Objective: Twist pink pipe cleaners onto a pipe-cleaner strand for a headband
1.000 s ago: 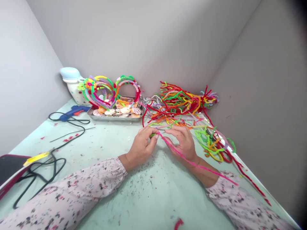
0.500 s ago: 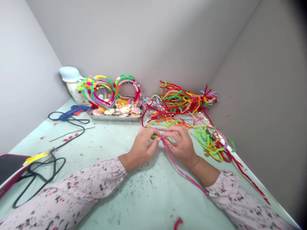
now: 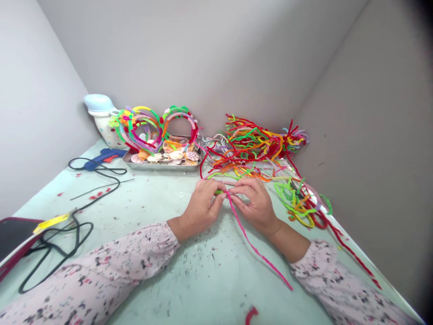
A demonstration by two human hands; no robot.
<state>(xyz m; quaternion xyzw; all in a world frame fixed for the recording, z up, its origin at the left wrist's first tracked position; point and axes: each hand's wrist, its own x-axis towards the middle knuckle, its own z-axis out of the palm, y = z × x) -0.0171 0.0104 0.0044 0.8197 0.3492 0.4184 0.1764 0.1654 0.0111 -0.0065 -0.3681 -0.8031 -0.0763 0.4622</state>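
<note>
My left hand (image 3: 202, 205) and my right hand (image 3: 256, 203) meet over the pale green table (image 3: 142, 212), fingers pinched together. Between them they grip a thin green-wrapped piece (image 3: 219, 192) with a pink pipe cleaner (image 3: 252, 246) wound onto it. The pink pipe cleaner's loose end trails toward me across the table, between my forearms. Both sleeves are pink with dark flecks.
A heap of coloured pipe cleaners (image 3: 257, 144) lies behind my hands and along the right wall. A metal tray (image 3: 162, 166) of shells holds wrapped headbands (image 3: 152, 126). A blue glue gun (image 3: 101, 158) and black cable (image 3: 67, 234) lie at left, a white container (image 3: 101, 115) behind.
The pink pipe cleaner's loose end has swung from over my right forearm leftward, down onto the table between my arms. My hands have stayed in place.
</note>
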